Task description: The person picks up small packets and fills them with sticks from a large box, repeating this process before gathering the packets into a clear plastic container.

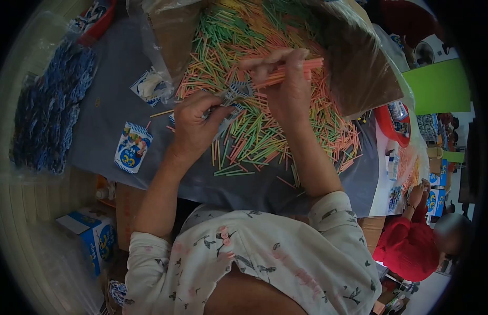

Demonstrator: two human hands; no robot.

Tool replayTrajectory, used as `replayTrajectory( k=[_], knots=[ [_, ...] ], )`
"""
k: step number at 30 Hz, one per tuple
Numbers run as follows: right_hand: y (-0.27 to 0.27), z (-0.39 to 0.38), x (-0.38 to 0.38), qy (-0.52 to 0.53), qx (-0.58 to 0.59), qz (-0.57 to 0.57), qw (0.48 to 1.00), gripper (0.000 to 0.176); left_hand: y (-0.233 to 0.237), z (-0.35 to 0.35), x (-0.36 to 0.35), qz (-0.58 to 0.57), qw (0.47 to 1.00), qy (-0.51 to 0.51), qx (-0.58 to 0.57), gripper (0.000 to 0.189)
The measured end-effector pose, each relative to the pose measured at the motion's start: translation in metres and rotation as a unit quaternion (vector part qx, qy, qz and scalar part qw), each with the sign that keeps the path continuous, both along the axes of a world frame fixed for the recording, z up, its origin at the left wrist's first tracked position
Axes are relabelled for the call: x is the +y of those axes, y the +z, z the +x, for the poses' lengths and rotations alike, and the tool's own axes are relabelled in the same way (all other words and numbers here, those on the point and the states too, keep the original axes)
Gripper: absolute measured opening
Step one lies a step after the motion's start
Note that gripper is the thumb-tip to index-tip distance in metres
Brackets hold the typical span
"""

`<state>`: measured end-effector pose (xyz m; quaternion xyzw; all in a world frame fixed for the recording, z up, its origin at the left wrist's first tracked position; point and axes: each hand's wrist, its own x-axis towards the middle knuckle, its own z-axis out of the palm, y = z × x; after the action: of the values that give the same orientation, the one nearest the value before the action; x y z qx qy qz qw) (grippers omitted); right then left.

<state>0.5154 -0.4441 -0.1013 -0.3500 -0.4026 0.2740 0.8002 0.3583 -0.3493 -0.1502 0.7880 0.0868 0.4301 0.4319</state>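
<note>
My right hand is closed around a bundle of pink sticks, raised above the heap. Lower and to the left, my left hand pinches a small packet with blue-and-white zigzag edges, partly hidden by the fingers. The packet's edge comes close under the lower end of the bundle. Below both hands spreads a big heap of thin sticks in pink, green, yellow and orange. Left of my left hand, a printed blue-and-white packet lies on the grey cloth.
An open cardboard box with plastic lining surrounds the heap's far part. Another packet lies on the cloth. Blue packets fill a clear bag at left. Red basins hold packets. A person in red works at right.
</note>
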Motion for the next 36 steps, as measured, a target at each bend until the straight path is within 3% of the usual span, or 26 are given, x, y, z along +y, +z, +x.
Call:
replayTrajectory(
  k=[4,7,9,10,12,13,15,22,25,27,28,31,33,34,36],
  knots=[
    [0.009,0.015,-0.007,-0.014,-0.008,0.063,0.998,0.049,-0.001,0.000,0.000,-0.020,1.000,0.006,0.019,0.014],
    [0.009,0.002,-0.005,-0.017,-0.095,0.005,0.995,0.050,0.004,0.007,-0.003,0.002,1.000,-0.003,0.001,0.015],
    [0.006,-0.009,-0.002,-0.101,-0.224,-0.099,0.964,0.052,0.008,0.013,-0.004,0.009,1.000,-0.011,-0.006,0.016],
    [0.005,-0.007,-0.002,-0.100,-0.226,-0.097,0.964,0.052,0.009,0.015,-0.004,0.011,1.000,-0.010,-0.008,0.016],
    [0.000,-0.002,-0.002,-0.090,-0.127,-0.164,0.974,0.053,0.006,0.019,-0.004,-0.008,0.999,-0.039,-0.007,0.016],
    [0.000,0.000,-0.002,-0.089,-0.126,-0.162,0.975,0.053,0.004,0.019,-0.003,-0.006,0.999,-0.037,-0.006,0.016],
    [0.000,0.010,-0.002,-0.024,0.020,-0.098,0.995,0.055,0.001,0.021,-0.002,0.042,0.999,0.004,0.019,0.016],
    [0.006,0.019,-0.010,-0.004,0.084,-0.037,0.996,0.056,0.006,0.029,-0.001,-0.012,0.999,-0.037,-0.010,0.017],
    [0.005,0.011,-0.010,-0.061,0.004,-0.103,0.993,0.055,0.007,0.029,-0.002,0.000,0.999,-0.035,-0.005,0.017],
    [-0.002,0.009,-0.007,-0.132,-0.168,-0.120,0.970,0.053,0.006,0.031,-0.003,0.003,0.999,-0.039,-0.011,0.015],
    [-0.004,0.009,-0.005,-0.129,-0.169,-0.117,0.970,0.053,0.006,0.031,-0.003,0.004,0.999,-0.037,-0.011,0.015],
    [-0.008,0.010,-0.002,-0.096,-0.236,-0.092,0.963,0.049,0.000,0.037,-0.004,-0.063,0.997,-0.041,0.010,0.014],
    [-0.005,0.021,-0.003,-0.034,-0.222,-0.140,0.964,0.048,-0.010,0.050,-0.001,-0.183,0.979,-0.083,-0.043,0.019],
    [-0.002,0.025,-0.002,-0.033,-0.225,-0.139,0.964,0.048,-0.010,0.055,0.000,-0.181,0.979,-0.083,-0.046,0.019],
    [0.007,0.031,0.002,-0.088,-0.167,-0.092,0.978,0.048,-0.005,0.064,-0.001,-0.283,0.950,-0.113,-0.062,0.021]
  ],
)
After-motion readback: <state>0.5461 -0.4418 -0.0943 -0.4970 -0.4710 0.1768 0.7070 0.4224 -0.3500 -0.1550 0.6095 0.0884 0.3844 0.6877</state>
